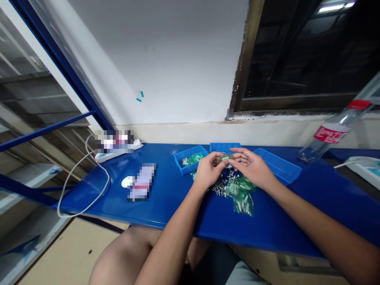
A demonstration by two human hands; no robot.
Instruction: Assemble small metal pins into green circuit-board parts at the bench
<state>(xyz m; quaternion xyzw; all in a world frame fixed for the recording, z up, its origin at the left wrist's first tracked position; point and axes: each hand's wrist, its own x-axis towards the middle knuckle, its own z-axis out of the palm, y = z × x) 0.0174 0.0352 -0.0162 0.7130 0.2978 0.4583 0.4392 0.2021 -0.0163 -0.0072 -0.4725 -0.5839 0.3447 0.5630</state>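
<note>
My left hand (209, 169) and my right hand (249, 165) meet above the blue table, fingers curled around a small clear bag (225, 157) with pale pieces in it. Both thumbs come close together at its near side. Below my hands lies a pile of loose metal screws (219, 187). Beside the screws, several green-tinted plastic bags (244, 202) with small parts lie on the table. A blue tray (184, 169) to the left holds more green bags and some screws.
Behind my hands is another blue tray (225, 146), and a long one (280, 166) lies at the right. A plastic bottle (329, 134) stands further right. A phone-like object (142, 186), a white oval item (128, 182) and a power strip (118, 153) with a cable are at left.
</note>
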